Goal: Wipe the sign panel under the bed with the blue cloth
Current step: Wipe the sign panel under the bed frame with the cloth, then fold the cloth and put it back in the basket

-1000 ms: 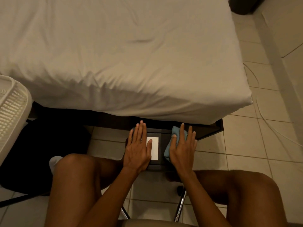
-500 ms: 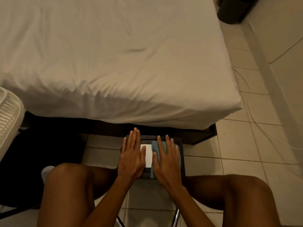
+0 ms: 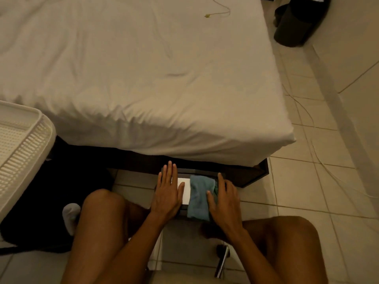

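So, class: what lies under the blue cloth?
The blue cloth lies on the dark sign panel, covering its right part and part of the white label. The right hand presses its right edge. Whatever the label or panel shows beneath is hidden.

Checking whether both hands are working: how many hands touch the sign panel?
2. The left hand lies flat on its left part; the right hand presses the blue cloth on its right.

Blue cloth (image 3: pixel 200 196), white sheet (image 3: pixel 143 78), dark panel (image 3: pixel 205 172), beige tiles (image 3: pixel 307 191)
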Available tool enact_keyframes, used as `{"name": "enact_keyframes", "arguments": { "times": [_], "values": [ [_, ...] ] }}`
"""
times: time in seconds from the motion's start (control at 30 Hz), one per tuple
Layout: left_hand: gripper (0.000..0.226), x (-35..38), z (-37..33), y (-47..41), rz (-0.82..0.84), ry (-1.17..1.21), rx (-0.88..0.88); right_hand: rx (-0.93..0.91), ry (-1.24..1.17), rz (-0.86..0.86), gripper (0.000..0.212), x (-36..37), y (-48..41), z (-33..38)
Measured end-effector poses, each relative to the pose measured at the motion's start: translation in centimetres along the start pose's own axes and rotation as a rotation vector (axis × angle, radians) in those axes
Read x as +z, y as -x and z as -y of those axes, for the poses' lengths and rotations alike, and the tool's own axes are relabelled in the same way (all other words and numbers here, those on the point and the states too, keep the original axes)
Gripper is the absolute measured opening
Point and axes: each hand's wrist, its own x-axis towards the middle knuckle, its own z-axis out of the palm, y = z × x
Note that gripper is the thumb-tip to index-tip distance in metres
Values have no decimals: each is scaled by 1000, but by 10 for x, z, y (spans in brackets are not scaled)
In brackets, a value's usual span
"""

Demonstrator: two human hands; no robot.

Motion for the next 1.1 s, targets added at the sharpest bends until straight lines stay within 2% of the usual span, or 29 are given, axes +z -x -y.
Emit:
{"name": "enact_keyframes", "arguments": {
  "times": [0.17,0.27,0.37,0.57,0.77,0.9,1.1],
  "values": [
    [71,-12,-24,11,-27,7,59,-21,118,89,51,-13,-10,-2],
    [67,-13,-42,12,-55,161,51,2,97,98,48,-18,-13,-5],
    [64,-15,-50,13,30,336,-36,4,66,102,45,-20,-13,-6],
    [67,-15,-51,11,82,393,-46,21,-56,66,46,-19,-16,-7],
    [54,-11,-56,10,-92,503,-120,26,-35,79,56,-21,-20,-15],
    [38,-12,-56,6,-128,539,-138,11,-3,104,60,-21,-24,-17],
    [36,-17,-46,3,-98,573,-102,54,-95,149,40,-21,-31,-11]
  ]
}}
